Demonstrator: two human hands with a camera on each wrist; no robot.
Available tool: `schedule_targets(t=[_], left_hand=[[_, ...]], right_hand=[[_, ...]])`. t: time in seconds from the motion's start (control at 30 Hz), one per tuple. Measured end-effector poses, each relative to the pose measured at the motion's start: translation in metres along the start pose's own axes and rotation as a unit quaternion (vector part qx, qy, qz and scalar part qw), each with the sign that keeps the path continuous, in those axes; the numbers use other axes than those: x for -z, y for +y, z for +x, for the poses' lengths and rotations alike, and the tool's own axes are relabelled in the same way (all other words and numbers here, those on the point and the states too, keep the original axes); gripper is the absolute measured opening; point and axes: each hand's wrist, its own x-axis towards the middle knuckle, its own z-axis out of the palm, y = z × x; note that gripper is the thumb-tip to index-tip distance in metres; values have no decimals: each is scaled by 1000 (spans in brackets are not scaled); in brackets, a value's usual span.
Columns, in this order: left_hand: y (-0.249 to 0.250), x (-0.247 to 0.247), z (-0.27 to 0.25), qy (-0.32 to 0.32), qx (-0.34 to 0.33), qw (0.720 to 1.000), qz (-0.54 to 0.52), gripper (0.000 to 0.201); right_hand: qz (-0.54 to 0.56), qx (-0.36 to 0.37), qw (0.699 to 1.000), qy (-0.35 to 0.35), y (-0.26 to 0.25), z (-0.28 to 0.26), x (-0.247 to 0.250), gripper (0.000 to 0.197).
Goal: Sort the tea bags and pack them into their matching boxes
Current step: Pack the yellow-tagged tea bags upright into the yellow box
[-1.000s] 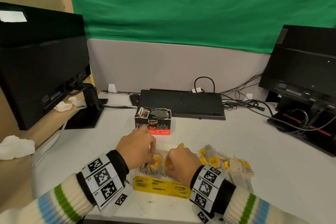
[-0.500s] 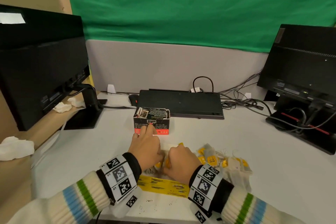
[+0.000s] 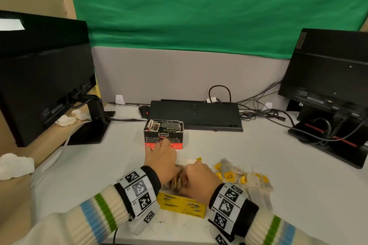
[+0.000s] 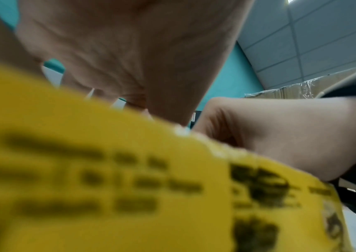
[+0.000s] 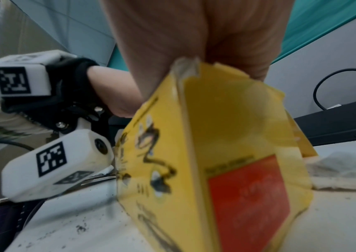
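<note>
Head view, both hands [image 3: 182,173] curled into yellow box [image 3: 182,206], grip on tea bags unclear

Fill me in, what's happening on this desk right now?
A person is packing tea bags into the open yellow box at the desk's near edge. Both hands work at its opening: the left hand reaches over the bags inside, and the right hand is curled at the rim. More yellow-tagged tea bags lie loose to the right. The black and red box stands behind, untouched.
</note>
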Motion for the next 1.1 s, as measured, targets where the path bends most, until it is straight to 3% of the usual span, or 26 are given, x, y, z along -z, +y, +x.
schedule_targets(t=[0.13,0.23,0.3,0.4,0.6,1.0,1.1], left_hand=[[-14,10,-5,25,-37,997,-64,41],[-29,19,-11,-8,-128,987,-98,33],[-36,16,-14,-66,-163,982,-76,57],[-38,2,-14,-109,-152,981,-54,88],[-34,-9,-11,-54,-148,987,-39,51],[-31,-13,-11,-35,-131,990,-32,53],[-31,-13,-10,-38,-123,991,-32,53]], right_hand=[[4,10,1000,-12,4,3,-2,18],[7,18,1000,-11,4,5,-2,14],[6,24,1000,-6,2,7,-3,13],[6,28,1000,4,0,10,-4,14],[44,54,998,-3,-3,19,-7,6],[11,62,998,-19,-4,22,-9,11],[48,77,995,-33,-1,18,2,20]])
